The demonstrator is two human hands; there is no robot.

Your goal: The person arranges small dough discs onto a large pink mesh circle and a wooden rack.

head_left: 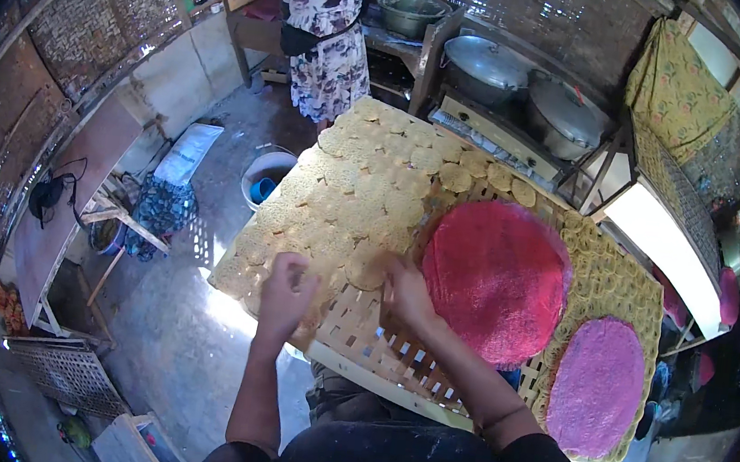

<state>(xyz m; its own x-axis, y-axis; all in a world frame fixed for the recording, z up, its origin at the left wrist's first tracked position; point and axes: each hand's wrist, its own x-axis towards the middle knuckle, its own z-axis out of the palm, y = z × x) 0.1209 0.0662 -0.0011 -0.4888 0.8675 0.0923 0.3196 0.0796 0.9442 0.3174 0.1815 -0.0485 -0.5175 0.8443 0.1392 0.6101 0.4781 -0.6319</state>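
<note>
Thin, round, yellow lacy cracker discs (367, 172) lie close together across the left part of a slatted bamboo rack (363, 331). My right hand (407, 291) is at the inner edge of this layer, with its fingers closed at the rim of a slightly blurred cracker disc (367, 269). Over the near left part of the layer hovers my left hand (286, 293), its fingers loosely curled, thumb apart and nothing visible in them. Beside my right forearm, a large round red-pink mat (495, 280) rests on the rack.
A purple-pink mat (598, 381) covers part of more yellow discs at the right. Beyond the rack are lidded metal pots (489, 61) on a stove and a person (331, 42) in a patterned dress. A white bucket (253, 184) stands left of the rack, near a wooden bench (76, 191).
</note>
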